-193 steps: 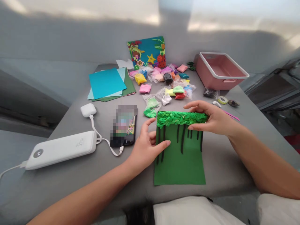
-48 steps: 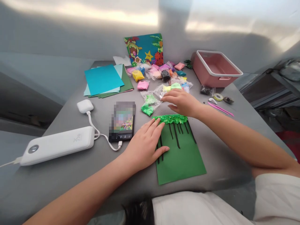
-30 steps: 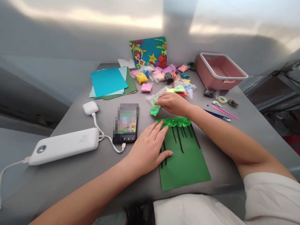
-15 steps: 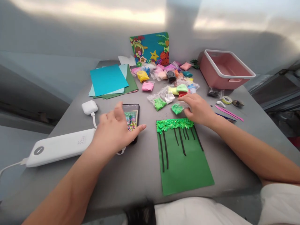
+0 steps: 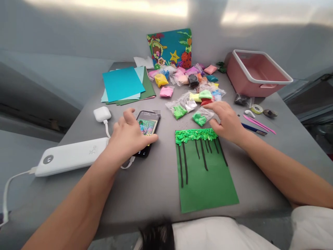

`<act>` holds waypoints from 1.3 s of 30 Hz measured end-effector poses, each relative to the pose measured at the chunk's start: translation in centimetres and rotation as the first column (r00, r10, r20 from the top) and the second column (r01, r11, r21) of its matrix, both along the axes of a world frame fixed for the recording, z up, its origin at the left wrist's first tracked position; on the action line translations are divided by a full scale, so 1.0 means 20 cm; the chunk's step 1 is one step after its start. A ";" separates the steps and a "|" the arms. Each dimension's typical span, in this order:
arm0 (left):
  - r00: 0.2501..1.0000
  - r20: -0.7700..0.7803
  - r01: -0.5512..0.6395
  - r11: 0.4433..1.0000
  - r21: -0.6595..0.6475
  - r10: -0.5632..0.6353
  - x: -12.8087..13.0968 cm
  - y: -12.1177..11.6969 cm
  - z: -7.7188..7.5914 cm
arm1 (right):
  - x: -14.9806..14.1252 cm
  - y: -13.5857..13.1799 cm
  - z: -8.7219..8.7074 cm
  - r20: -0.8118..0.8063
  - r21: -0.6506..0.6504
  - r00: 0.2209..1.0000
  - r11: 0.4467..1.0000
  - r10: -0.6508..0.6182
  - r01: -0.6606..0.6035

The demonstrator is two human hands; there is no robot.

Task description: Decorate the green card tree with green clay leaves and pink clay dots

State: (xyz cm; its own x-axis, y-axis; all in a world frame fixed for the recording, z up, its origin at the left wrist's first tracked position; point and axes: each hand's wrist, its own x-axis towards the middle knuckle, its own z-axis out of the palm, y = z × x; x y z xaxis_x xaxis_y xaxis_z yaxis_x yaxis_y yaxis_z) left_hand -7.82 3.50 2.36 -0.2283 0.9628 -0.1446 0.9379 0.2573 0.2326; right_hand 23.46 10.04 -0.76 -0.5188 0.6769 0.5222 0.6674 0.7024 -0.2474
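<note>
My left hand (image 5: 131,133) hovers at the smartphone (image 5: 147,128), thumb out over its lower right edge and fingers curved apart above its left side. A colourful picture shows on the phone's screen, partly hidden by the hand. My right hand (image 5: 225,121) rests by the top right corner of a green sheet (image 5: 208,187), its fingers apart with nothing visible in them. Black strips run down that sheet from a band of small green clay leaves (image 5: 195,135). Just left of my right fingertips lies a bag of green clay (image 5: 199,119), with another bag of bright green clay (image 5: 179,111) beside it.
Bags of coloured clay (image 5: 193,80) are heaped behind, below an undersea clay picture (image 5: 169,48). Coloured sheets (image 5: 122,83) lie back left. A white power bank (image 5: 73,156) and earphone case (image 5: 102,114) sit left. On the right are a pink basket (image 5: 275,88) and pink tools (image 5: 260,124).
The phone has turned and tilted slightly clockwise beside my left hand, showing more of its screen. The whole view has shifted a little; my right hand stays near the sheet's corner.
</note>
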 end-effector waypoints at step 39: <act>0.978 -0.089 0.182 0.982 -0.057 -0.186 0.04 -0.13 0.04 | 0.05 -0.13 0.04 -0.020 -0.022 0.999 0.999 0.043 -0.044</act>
State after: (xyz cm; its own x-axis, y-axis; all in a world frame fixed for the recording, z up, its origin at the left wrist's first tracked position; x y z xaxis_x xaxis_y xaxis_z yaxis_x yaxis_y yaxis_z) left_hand -6.99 0.90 3.22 -0.0625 0.9819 -0.1786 0.9873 0.0870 0.1330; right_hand 24.43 7.44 0.09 -0.5381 0.6653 0.5176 0.6311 0.7250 -0.2759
